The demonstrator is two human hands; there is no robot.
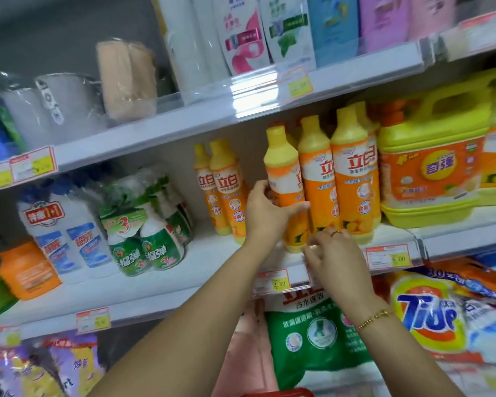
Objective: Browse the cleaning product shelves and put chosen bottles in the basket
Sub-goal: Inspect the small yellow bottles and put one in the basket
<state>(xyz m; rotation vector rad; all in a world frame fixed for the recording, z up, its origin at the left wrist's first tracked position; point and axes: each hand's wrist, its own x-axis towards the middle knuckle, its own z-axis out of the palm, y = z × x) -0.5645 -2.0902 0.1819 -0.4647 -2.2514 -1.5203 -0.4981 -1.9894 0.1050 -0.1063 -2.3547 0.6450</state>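
You face white metal shelf boards [155,282] stacked in tiers, each front edge carrying a clear plastic strip [255,93] with orange-and-yellow price tags [32,164]. Behind the top tier stands a plain grey back panel [54,32]. Bright light glares white off that strip.

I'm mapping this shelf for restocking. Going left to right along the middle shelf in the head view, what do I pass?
Orange tub, white bottles, green spray bottles, two small orange bottles, orange bottle gripped by the left hand, tall orange bottles, yellow jug.
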